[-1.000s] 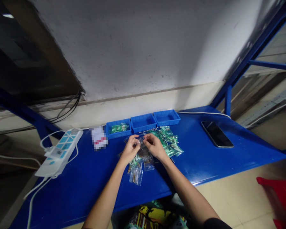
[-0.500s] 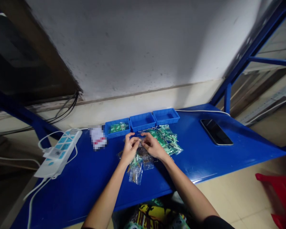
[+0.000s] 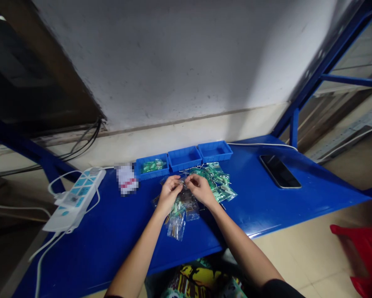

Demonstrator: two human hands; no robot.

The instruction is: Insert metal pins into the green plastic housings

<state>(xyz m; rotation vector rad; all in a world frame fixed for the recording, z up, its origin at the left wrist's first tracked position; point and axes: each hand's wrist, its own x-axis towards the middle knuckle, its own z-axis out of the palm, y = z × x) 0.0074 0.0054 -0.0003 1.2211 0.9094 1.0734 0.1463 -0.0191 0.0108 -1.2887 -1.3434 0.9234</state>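
My left hand [image 3: 169, 195] and my right hand [image 3: 202, 191] are close together above the blue table, fingertips pinched. Between them is the edge of a small clear plastic bag [image 3: 183, 182], mostly hidden by the fingers. Below the hands lie other clear bags [image 3: 176, 227] holding thin brass-coloured and pale pieces. Just right of my right hand is a heap of bags with green contents [image 3: 220, 181], with thin rods around it.
Three blue bins [image 3: 185, 157] stand in a row along the wall; the left one holds green bagged pieces [image 3: 153, 165]. A phone [image 3: 280, 171] lies at the right. At the left are a power strip [image 3: 77, 200] with cables and a blurred white-and-red item [image 3: 126, 179]. A red stool [image 3: 360, 252] stands beyond the table.
The fingers of both hands have curled in and come closer to a pinch; the raised index fingers are now lower. The bags and bins stay where they were.
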